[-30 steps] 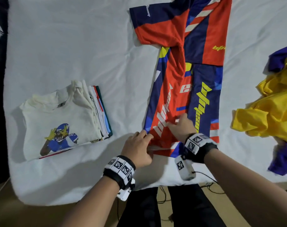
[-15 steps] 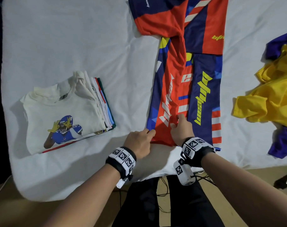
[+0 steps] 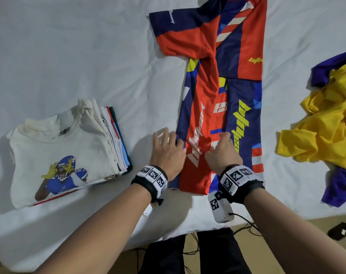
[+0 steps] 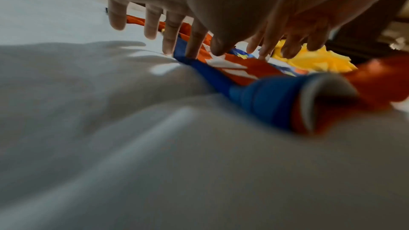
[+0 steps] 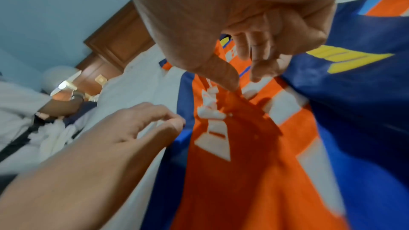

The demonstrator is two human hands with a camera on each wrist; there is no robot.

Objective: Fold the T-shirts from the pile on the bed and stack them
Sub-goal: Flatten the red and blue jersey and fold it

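Nearest the body, two bare forearms reach over the edge of the white bed sheet point(image 3: 69, 56), each wrist wearing a black band with coded tags; a small white box point(image 3: 220, 207) with a cable hangs off the right band. The left hand point(image 3: 167, 153) lies flat with its fingers spread and straight, palm on the sheet just at the left edge of the red and blue jersey point(image 3: 205, 123), the fingertips point(image 4: 170, 41) touching that blue hem and holding nothing; the right hand point(image 3: 223, 151) rests on the jersey's lower middle, its fingers loosely bent and pressing down on the cloth; the thumb seems to pinch a small ridge of red fabric, though the wrist view is too blurred to be sure. The jersey lies lengthways on the sheet, its right side folded in over the body, one sleeve spread out at the far left. To the left sits a stack of folded shirts point(image 3: 116, 143), a white T-shirt point(image 3: 55, 155) with a football player print on top; at the right edge lies a crumpled pile of yellow and purple shirts point(image 3: 326, 123).
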